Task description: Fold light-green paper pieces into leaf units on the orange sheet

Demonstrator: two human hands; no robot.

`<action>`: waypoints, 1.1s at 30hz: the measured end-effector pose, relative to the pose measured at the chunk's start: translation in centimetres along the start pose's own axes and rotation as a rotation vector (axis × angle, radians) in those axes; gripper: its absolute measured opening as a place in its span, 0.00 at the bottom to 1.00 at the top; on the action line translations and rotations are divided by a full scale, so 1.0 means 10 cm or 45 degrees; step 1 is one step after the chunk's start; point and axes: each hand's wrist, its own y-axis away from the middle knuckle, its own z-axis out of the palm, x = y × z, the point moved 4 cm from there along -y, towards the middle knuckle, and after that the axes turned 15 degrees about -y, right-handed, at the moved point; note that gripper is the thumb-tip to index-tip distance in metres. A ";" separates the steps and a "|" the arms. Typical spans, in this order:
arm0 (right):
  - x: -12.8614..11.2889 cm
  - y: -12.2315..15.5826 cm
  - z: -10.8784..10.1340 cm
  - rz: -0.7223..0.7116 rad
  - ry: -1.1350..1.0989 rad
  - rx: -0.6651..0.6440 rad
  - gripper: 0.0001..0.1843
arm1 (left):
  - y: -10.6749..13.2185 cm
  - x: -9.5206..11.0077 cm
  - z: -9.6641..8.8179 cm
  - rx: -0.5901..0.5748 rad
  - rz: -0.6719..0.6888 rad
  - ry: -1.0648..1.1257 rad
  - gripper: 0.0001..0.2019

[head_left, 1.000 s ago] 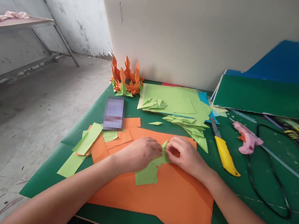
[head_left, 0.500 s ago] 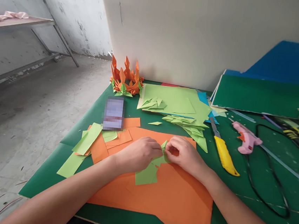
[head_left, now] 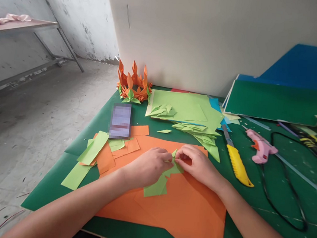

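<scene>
My left hand (head_left: 152,166) and my right hand (head_left: 192,160) meet over a large orange paper sheet (head_left: 191,212). Between their fingertips is a small piece of green paper (head_left: 175,168), its pointed tip showing at the top. Both hands are closed on it, the left from its left side and the right from its right. Beneath my left hand lies another green paper piece (head_left: 156,189), partly covered by the fingers. Behind the hands are a pile of folded green paper pieces (head_left: 205,136) and a single green folded piece (head_left: 164,131).
An orange paper crown (head_left: 134,83) stands at the back left, behind a blurred phone-like object (head_left: 120,121). Green paper strips (head_left: 76,174) lie at left. On the right are a yellow utility knife (head_left: 238,166) and a pink glue gun (head_left: 262,146) with a black cord.
The fingers of my right hand have closed in slightly at the green paper. My left hand has shifted very little, and the objects around lie as before.
</scene>
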 end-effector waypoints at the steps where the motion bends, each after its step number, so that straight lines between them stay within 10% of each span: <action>1: 0.00 0.00 0.00 0.003 -0.013 -0.005 0.06 | 0.00 0.00 0.00 0.006 -0.001 0.005 0.15; 21: -0.03 0.07 -0.04 -0.541 0.334 -0.174 0.09 | 0.00 -0.10 -0.03 0.059 -0.026 0.146 0.18; 33: -0.06 0.05 0.06 -0.469 0.301 -0.100 0.09 | -0.08 -0.01 0.05 0.170 -0.200 0.053 0.12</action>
